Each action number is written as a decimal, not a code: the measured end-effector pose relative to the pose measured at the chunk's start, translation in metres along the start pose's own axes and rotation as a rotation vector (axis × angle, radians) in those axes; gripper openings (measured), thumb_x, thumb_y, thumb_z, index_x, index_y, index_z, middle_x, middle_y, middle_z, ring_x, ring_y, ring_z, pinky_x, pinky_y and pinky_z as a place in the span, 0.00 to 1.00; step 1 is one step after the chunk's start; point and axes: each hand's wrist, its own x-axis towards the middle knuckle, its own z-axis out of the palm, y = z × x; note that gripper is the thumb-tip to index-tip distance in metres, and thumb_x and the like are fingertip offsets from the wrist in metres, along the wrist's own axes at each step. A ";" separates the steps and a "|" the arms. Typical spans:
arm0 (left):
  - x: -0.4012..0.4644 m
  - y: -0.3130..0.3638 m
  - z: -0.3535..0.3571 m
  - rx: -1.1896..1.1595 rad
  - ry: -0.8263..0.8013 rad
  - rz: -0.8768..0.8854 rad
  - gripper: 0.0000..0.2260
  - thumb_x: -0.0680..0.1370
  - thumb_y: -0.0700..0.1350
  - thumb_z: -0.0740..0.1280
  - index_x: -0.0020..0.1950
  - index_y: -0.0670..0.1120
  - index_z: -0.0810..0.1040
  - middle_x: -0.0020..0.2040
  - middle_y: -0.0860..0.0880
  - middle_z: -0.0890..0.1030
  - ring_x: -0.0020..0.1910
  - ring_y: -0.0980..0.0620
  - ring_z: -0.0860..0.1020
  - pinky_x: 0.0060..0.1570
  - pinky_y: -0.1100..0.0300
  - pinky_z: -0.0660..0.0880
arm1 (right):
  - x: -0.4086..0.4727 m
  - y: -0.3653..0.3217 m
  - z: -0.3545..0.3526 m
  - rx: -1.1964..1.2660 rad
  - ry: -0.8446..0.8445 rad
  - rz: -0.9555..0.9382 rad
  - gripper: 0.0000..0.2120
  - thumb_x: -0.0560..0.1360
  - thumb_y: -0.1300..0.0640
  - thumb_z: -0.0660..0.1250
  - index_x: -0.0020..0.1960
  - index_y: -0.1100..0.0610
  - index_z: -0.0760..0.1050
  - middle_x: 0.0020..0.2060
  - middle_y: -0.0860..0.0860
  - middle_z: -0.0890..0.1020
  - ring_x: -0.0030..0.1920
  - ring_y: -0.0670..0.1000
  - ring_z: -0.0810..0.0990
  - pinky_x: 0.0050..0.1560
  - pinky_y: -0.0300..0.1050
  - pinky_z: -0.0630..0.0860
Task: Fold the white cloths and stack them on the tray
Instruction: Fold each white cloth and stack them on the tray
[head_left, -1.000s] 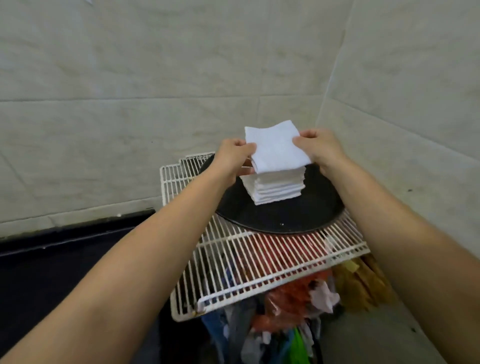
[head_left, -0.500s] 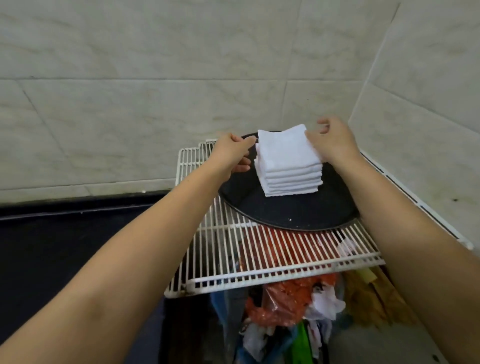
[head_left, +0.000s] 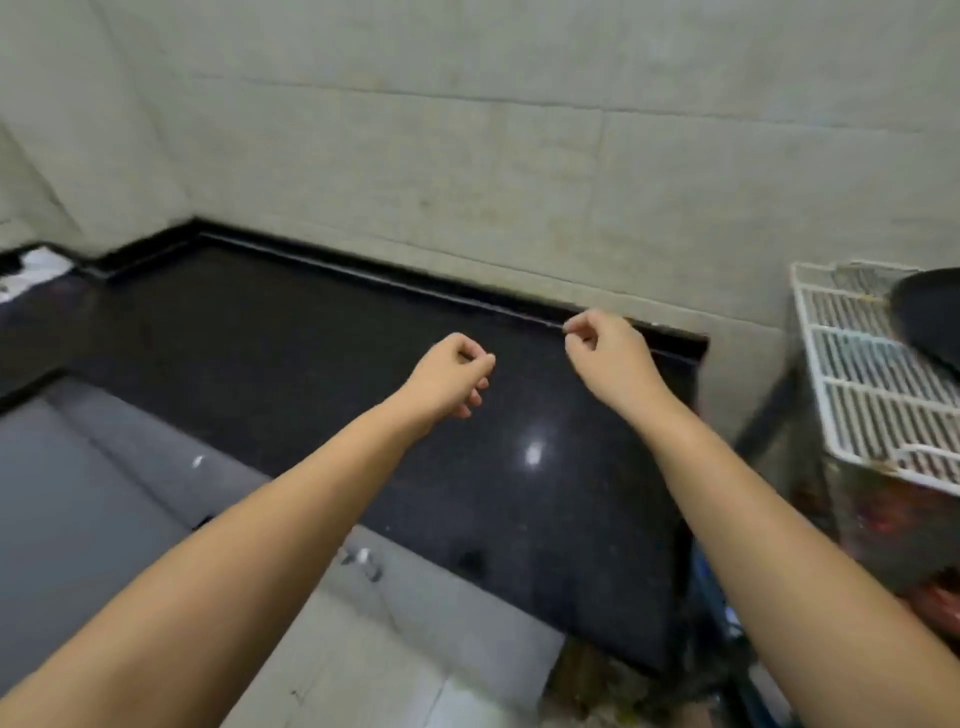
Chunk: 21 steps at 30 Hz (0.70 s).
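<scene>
Hands empty over counter, tray off to the side

Hands hover w/ nothing in them above the dark polished stone countertop (head_left: 322, 332). Left hand (head_left: 451, 375) is loosely curled, fingers tucked in toward the palm, thumb side up. Right hand (head_left: 605, 349) sits just beside it, a bit farther back, thumb and forefinger pinched together at the tips, but no cloth between them. Both forearms reach straight out, wrists relaxed, hands apart and not touching the surface as far as I can tell.

Round black tray (head_left: 930, 319) shows only as a sliver at the right edge, resting on the white wire rack (head_left: 872, 384); whatever sits on it is cut off by the frame, so the stack can't be checked from here. No loose white cloths visible on the counter. Something pale at the far left edge (head_left: 39, 267) is too blurred to name. Judging by that, either more cloths lie out of view, or the folding is near done.
</scene>
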 end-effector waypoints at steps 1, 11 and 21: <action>-0.013 -0.027 -0.029 0.008 0.037 -0.050 0.06 0.79 0.45 0.61 0.42 0.49 0.69 0.36 0.48 0.76 0.29 0.53 0.73 0.25 0.63 0.69 | -0.007 -0.020 0.035 -0.001 -0.068 -0.022 0.10 0.76 0.58 0.61 0.55 0.55 0.78 0.50 0.54 0.78 0.46 0.50 0.76 0.49 0.41 0.69; -0.096 -0.212 -0.236 0.204 0.357 -0.365 0.03 0.78 0.44 0.62 0.46 0.46 0.72 0.41 0.46 0.79 0.40 0.48 0.76 0.48 0.53 0.77 | -0.049 -0.179 0.289 -0.235 -0.618 -0.297 0.13 0.80 0.51 0.56 0.58 0.55 0.75 0.57 0.55 0.76 0.57 0.58 0.76 0.57 0.51 0.72; -0.049 -0.308 -0.408 0.269 0.428 -0.515 0.07 0.79 0.47 0.62 0.51 0.45 0.76 0.45 0.47 0.79 0.42 0.50 0.76 0.40 0.60 0.70 | 0.028 -0.317 0.469 -0.303 -0.764 -0.553 0.15 0.80 0.50 0.55 0.60 0.57 0.74 0.57 0.56 0.75 0.55 0.58 0.76 0.55 0.52 0.72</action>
